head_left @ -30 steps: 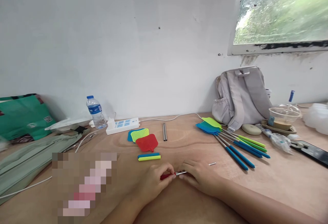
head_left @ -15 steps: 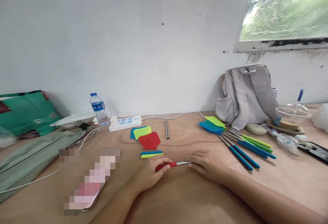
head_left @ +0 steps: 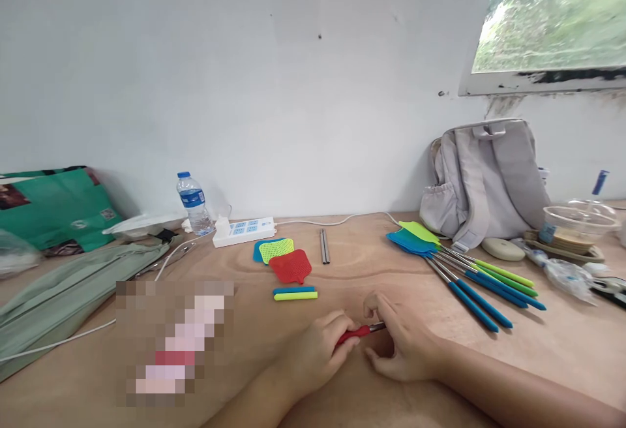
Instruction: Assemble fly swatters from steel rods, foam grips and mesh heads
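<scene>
My left hand (head_left: 320, 348) is closed around a red handle (head_left: 360, 332) low over the front middle of the table. A short metal rod (head_left: 377, 327) sticks out of the handle toward my right hand (head_left: 413, 346). That hand's thumb and fingers are curved but apart around the rod, whose far end is hidden at the palm. Beyond my left hand lie a blue grip (head_left: 293, 290) and a yellow-green grip (head_left: 296, 296). Further back, a red swatter head (head_left: 291, 265) overlaps a yellow-green one (head_left: 276, 250) and a blue one (head_left: 257, 252). Two metal rods (head_left: 325, 247) lie beside them.
Several fly swatters (head_left: 476, 291) with blue and green handles lie fanned at right, before a grey backpack (head_left: 484, 186). A drink cup (head_left: 570, 227) stands further right. At left are a power strip (head_left: 244, 230), a water bottle (head_left: 193, 203), grey-green cloth (head_left: 73, 291) and a pixelated item (head_left: 180, 350).
Both hands have come nearer to me and slightly right with the red handle. My right hand's fingers have lifted off the rod and spread apart. The view has shifted a little.
</scene>
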A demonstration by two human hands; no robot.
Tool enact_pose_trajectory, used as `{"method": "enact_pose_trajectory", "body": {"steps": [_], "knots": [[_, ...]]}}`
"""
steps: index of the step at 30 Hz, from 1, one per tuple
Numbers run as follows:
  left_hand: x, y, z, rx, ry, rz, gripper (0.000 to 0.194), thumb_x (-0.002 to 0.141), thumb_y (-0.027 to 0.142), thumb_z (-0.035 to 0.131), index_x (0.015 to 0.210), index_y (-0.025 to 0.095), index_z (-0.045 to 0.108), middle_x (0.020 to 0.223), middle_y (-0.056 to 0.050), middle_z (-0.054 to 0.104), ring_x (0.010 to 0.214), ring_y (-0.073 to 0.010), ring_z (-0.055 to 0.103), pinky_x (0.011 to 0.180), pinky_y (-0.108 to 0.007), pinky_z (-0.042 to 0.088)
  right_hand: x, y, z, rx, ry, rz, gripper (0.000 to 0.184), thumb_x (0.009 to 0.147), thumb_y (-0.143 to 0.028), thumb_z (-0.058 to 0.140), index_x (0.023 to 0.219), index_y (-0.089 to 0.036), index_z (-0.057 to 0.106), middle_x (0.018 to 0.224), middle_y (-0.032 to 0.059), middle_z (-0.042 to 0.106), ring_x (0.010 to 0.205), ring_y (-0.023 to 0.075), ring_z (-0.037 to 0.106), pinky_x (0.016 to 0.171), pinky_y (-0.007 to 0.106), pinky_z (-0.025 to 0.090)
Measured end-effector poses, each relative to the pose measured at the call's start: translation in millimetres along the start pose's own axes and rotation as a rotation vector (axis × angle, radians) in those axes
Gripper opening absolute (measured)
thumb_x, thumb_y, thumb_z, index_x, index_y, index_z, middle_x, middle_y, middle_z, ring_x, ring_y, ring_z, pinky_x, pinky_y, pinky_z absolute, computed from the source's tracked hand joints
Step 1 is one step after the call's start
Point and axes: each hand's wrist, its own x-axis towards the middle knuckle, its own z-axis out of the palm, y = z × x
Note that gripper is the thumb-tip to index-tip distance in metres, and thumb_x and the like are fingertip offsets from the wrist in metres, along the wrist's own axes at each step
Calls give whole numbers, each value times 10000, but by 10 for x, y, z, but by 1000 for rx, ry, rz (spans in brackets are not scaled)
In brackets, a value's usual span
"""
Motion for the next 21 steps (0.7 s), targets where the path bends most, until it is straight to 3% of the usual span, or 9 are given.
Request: {"method": "enact_pose_trajectory", "body": {"steps": [9, 14, 18, 21], "knots": [[27, 102, 107, 85, -21, -12, 119, 880, 185, 398, 885, 195, 516, 908, -27, 582, 766, -147, 561, 677, -227, 426, -9, -40, 79, -75, 53, 68, 336, 540, -143, 450, 814, -235, 278, 724, -18, 484, 566, 136, 441, 509, 241, 279], [25, 140, 150, 191, -13, -14, 127, 892, 192, 385, 859, 194, 507, 892, -28, 585, 756, -152, 564, 657, -235, 413, 11, -74, 79, -51, 58, 60, 309, 543, -125, 447, 771, -236, 271, 711, -23, 477, 570, 133, 439, 511, 237, 278], [56, 92, 45, 296, 26, 79, 135, 881, 188, 397, 837, 185, 524, 855, -35, 598, 742, -159, 534, 654, -261, 393, 59, -86, 70, -44, -5, 93, 248, 600, -135, 457, 796, -227, 336, 759, -2, 503, 623, 145, 474, 547, 242, 321], [47, -31, -137, 449, 144, 197, 157, 869, 225, 413, 828, 187, 560, 844, -48, 616, 773, -185, 511, 733, -330, 371, 87, -94, 46, -35, -62, 110, 244, 613, -128, 451, 826, -221, 375, 815, 14, 517, 702, 163, 504, 607, 257, 358]]}}
